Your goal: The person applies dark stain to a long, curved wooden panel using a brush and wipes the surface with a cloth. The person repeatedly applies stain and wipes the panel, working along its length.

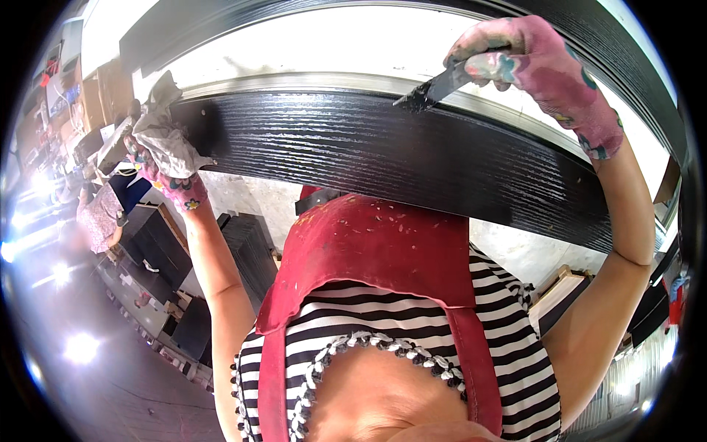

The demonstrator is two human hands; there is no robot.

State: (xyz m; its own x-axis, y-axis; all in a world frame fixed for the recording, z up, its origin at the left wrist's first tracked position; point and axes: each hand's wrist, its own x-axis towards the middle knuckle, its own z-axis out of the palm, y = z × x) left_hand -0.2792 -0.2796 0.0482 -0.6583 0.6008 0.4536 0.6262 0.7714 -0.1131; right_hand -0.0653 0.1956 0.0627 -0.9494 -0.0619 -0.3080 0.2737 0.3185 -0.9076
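My right hand (541, 66), in a stained pink patterned glove, is closed round a small flat paintbrush (420, 97) with a black, ragged tip. The tip touches or hovers just over the far edge of a glossy black wood-grained board (353, 140); I cannot tell which. At the board's left end, my left hand (177, 190), in a similar glove, is closed on a crumpled greyish-white cloth (163, 129). Its fingers are mostly hidden behind the cloth. Wet-looking streaks shine along the grain of the board.
Beyond the board lies a white panel (309, 48) with black framing (180, 33). Dark stacked boards (247, 243) stand below on the left. Farther left, another person (99, 214) is near black panels (158, 243). A framed piece (560, 295) leans at lower right.
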